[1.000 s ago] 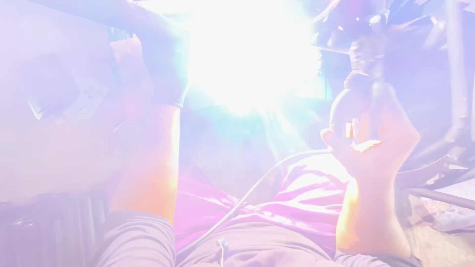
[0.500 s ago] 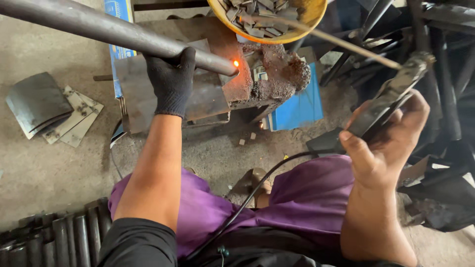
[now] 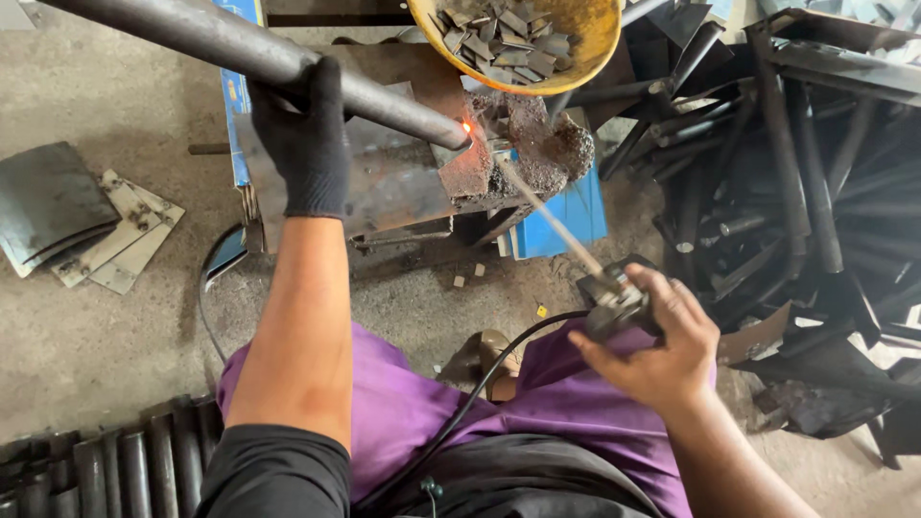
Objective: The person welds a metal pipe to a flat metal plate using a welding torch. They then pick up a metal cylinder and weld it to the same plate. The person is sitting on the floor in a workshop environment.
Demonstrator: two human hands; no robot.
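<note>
My left hand (image 3: 299, 139), in a black glove, grips a long dark steel pipe (image 3: 206, 38) that slants from the upper left down onto a rusty work block (image 3: 403, 177). The pipe's end glows orange at a small weld spot (image 3: 467, 127). My bare right hand (image 3: 662, 350) holds a welding electrode holder (image 3: 614, 305) with a black cable trailing toward my lap. Its thin rod (image 3: 552, 221) points up-left, and its tip sits close to the glowing spot.
A yellow bowl (image 3: 585, 59) of small metal pieces stands behind the block. A heap of dark pipes and brackets (image 3: 806, 192) fills the right side. Flat metal plates (image 3: 91, 230) lie on the concrete floor at left, and ribbed tubes (image 3: 106, 460) at the lower left.
The blinding arc glare of one second ago is gone. My right hand has dropped lower and swung the electrode rod in toward the pipe's end. The left hand keeps its grip on the pipe.
</note>
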